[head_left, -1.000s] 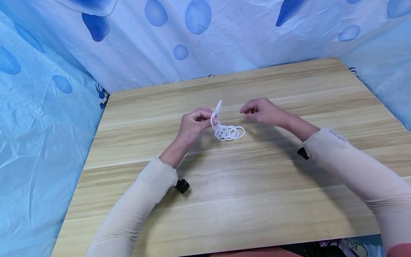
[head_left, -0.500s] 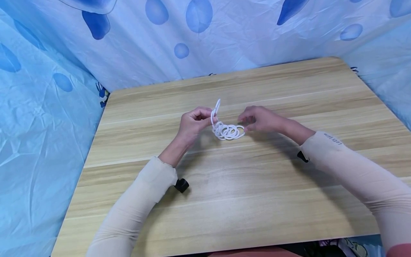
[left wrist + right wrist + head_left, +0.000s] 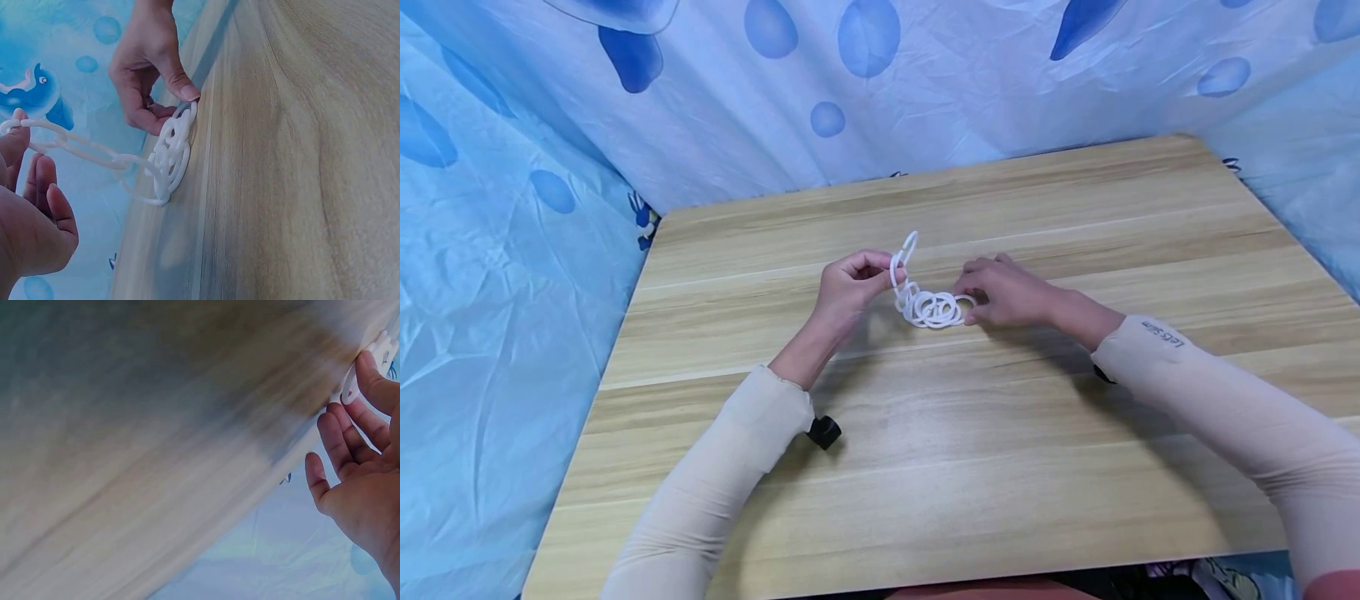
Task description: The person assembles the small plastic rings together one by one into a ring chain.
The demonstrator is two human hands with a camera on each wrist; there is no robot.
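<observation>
I see one wooden surface [image 3: 970,433], and around it one blue cloth [image 3: 497,333] with darker spots. On the surface, near its middle, lies one chain of white plastic rings [image 3: 928,307]. Most of the rings rest in a small heap on the wood; the rings overlap, so I cannot count them surely, but I would say about ten or more.

There are two hands. My left hand [image 3: 850,292] pinches one end of the chain between thumb and fingers and lifts it, so a few rings stand above the heap. In the left wrist view this raised part hangs as a loose line from my fingers [image 3: 15,147] down to the heap [image 3: 172,156]. My right hand [image 3: 1007,292] touches the right edge of the heap; the thumb and a fingertip seem to close on one ring [image 3: 350,387], but the right wrist view is blurred, so I cannot tell if it really holds the ring.

What could go wrong, in my judgement: the rings are thin and tangled, so a pull from the left hand may drag the whole heap. The right hand's grip is only at the fingertips, so the ring may slip out. A hard pull could also open a link.
</observation>
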